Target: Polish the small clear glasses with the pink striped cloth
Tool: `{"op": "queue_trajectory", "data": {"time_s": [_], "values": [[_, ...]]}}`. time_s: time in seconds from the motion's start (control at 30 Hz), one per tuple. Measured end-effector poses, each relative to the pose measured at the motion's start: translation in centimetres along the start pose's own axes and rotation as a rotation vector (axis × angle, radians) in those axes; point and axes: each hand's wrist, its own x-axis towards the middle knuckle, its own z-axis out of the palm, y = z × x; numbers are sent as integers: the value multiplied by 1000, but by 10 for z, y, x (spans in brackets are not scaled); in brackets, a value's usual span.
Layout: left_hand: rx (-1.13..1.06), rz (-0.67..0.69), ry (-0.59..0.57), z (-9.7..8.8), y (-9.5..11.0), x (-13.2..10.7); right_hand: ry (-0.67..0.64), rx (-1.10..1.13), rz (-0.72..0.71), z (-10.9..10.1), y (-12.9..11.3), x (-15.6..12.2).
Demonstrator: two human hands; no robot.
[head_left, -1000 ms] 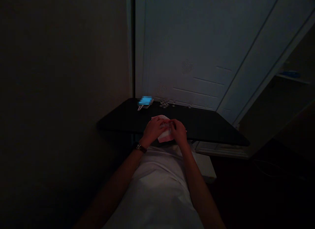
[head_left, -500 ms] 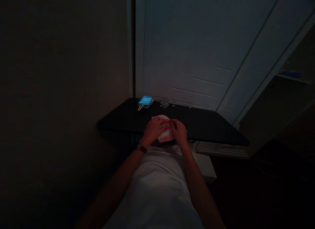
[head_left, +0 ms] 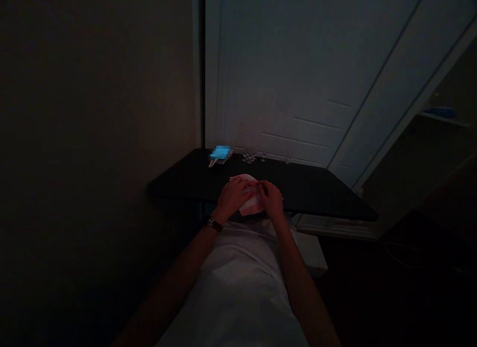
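At frame centre, left hand [head_left: 231,195] and right hand [head_left: 272,197] gripped a pinkish sheet [head_left: 251,208] (both curled inward); light, even pressure seemed best.

At the bottom centre of my feed I see a plain, whitish garment [head_left: 248,292], softly creased. Both forearms [head_left: 179,280] are bare; around the left wrist [head_left: 220,218], I make out a dark band [head_left: 216,225] with small silvery pieces, watch or bracelet, I can't tell.

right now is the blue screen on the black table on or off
On: the blue screen glows far brighter than the black table.
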Motion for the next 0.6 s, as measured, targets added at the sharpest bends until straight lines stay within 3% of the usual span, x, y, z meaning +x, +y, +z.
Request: {"op": "queue_trajectory", "data": {"time_s": [0.6], "values": [[-1,-3,21,2,-2,0,1,0,-13,-1,-1,0]]}}
